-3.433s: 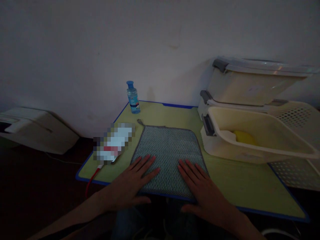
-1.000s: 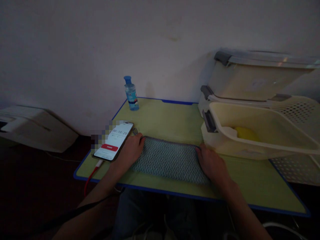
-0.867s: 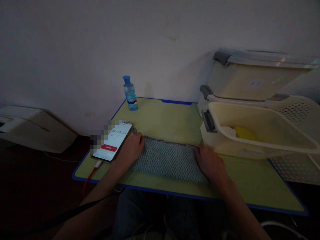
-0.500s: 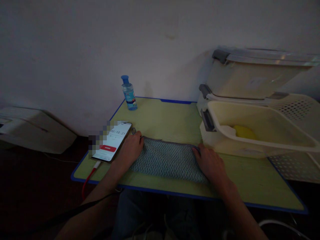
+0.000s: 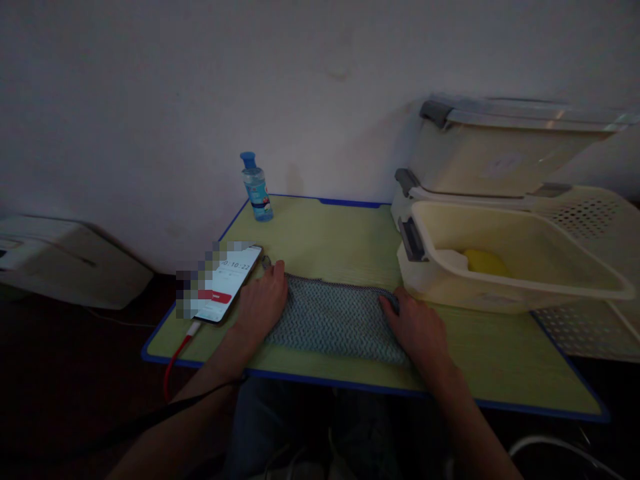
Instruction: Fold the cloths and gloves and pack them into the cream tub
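A folded blue-grey cloth (image 5: pixel 335 320) with a woven zigzag pattern and a dark upper edge lies on the small table (image 5: pixel 330 233). My left hand (image 5: pixel 265 297) is closed at its left end, near a small loop at the far corner; that hand's fingertips are partly hidden. At the right end, my right hand (image 5: pixel 417 327) grips the far corner, with the thumb over the edge and the other fingers out of sight. Just left of my left hand is a phone (image 5: pixel 227 283) showing a running timer.
A blue bottle (image 5: pixel 257 193) stands at the back left. On the right, a cream plastic bin (image 5: pixel 475 297) holds a yellow item (image 5: pixel 485 262) and a white one. A clear lidded box (image 5: pixel 480 160) is behind it. A red cable (image 5: pixel 173 360) runs from the phone over the front edge.
My left hand has turned slightly, with more of its back showing, at the cloth's left end. The right hand keeps its grip. The view has shifted a little.
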A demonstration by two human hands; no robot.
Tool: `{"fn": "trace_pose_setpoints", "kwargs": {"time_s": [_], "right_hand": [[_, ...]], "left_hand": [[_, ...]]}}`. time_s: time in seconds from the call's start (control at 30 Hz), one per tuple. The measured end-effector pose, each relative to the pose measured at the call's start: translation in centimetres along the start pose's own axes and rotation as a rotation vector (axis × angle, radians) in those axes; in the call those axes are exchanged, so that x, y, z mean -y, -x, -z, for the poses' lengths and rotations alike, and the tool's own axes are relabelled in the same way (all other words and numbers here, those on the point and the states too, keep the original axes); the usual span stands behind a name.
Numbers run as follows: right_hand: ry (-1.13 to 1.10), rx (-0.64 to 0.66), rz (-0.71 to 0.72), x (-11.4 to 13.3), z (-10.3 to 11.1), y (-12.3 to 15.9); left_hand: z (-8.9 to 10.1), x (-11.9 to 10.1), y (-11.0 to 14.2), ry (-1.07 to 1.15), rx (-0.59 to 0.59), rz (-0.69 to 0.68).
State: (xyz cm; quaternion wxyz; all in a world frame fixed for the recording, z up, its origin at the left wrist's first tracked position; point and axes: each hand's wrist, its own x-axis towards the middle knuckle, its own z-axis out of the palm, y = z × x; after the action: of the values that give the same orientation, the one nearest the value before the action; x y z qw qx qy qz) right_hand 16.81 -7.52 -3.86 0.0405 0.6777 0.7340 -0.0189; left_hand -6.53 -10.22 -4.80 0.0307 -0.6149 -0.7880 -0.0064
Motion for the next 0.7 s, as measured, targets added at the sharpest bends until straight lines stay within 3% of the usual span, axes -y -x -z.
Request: {"fn": "trace_pose_setpoints", "kwargs": {"time_s": [0.17,0.37,0.5,0.7], "right_hand": [[-0.004,-0.056,-0.018,0.2,-0.4,0.7],[-0.080,-0.132,-0.005,0.0,-0.8,1.0],[-0.208,-0.245,0.122,-0.4,-1.5,0.7],[-0.384,-0.334,0.232,-0.8,-2.3,0.2]], "left_hand": [[-0.6,0.5,0.1,0.018,-0.149,-0.038],[-1.2,1.1,0.2,0.052,-0.326,-0.198],[-1.5,1.1,0.5,0.089,-0.289,-0.315],[-2.1,0.8,0.1,0.182,-0.188,-0.285]]}}
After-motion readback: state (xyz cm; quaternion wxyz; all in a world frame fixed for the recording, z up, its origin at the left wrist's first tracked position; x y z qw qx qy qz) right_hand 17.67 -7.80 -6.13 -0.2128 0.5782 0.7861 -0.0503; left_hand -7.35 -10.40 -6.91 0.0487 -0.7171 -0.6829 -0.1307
